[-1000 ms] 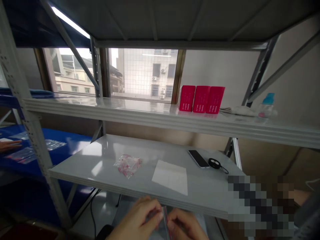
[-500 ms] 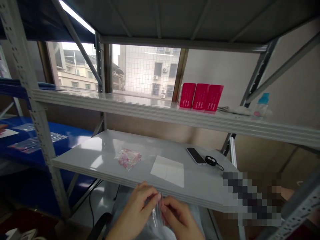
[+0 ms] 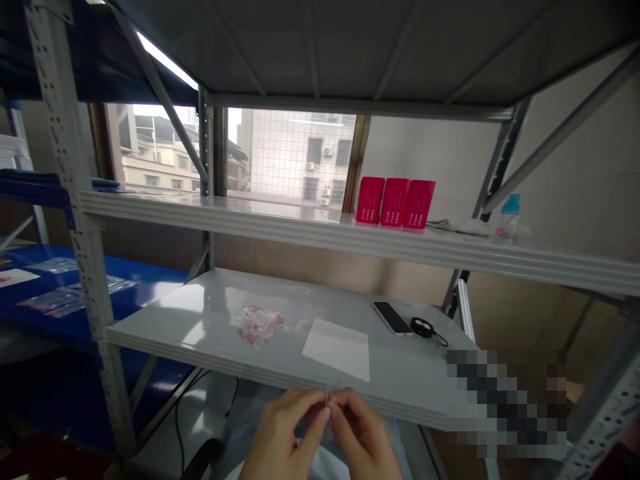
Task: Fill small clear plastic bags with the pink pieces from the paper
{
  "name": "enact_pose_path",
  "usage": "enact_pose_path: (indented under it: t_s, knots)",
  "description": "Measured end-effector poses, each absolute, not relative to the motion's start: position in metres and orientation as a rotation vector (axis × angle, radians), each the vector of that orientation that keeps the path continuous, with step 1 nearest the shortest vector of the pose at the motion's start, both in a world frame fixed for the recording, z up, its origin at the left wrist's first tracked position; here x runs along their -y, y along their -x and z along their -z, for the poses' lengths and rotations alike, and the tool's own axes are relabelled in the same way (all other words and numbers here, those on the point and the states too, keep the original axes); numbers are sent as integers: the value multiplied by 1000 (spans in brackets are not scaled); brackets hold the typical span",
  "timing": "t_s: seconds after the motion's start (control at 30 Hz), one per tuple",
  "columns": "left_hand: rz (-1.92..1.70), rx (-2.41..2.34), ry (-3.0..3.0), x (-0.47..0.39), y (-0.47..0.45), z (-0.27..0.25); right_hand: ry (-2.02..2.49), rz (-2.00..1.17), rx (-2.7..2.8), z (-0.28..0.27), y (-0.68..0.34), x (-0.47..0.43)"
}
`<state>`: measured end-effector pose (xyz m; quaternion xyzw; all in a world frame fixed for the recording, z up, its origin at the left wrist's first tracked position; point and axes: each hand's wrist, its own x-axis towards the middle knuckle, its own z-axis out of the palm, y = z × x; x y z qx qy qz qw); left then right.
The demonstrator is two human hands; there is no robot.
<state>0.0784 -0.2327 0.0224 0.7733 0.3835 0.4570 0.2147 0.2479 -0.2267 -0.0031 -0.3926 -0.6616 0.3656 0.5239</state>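
Head view — left hand (image 3: 285,437), right hand (image 3: 363,437) pinch small clear bag (image 3: 329,395) together.

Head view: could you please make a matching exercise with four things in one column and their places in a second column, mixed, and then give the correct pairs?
Things:
1. red boxes
2. phone
3. bag of small red pieces
4. thin clear item with a red edge

Places:
A. pinched between the fingertips of the left hand and the right hand
B. on the lower white shelf, left of the white sheet
C. standing on the upper shelf, near the window
D. on the lower white shelf, beside a black cord

Pairs: 1-C, 2-D, 3-B, 4-A
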Motion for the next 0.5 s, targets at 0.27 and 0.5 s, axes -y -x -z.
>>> enact_pose_path:
  t_s: [0.27,0.5]
  knots:
    - [-1185,-1011,-2061,232,-77,-36,939,-887,1606,-9,-242,224]
    - [-1165,-1004,-1892,229,-73,-24,949,-921,1580,-3,-243,229]
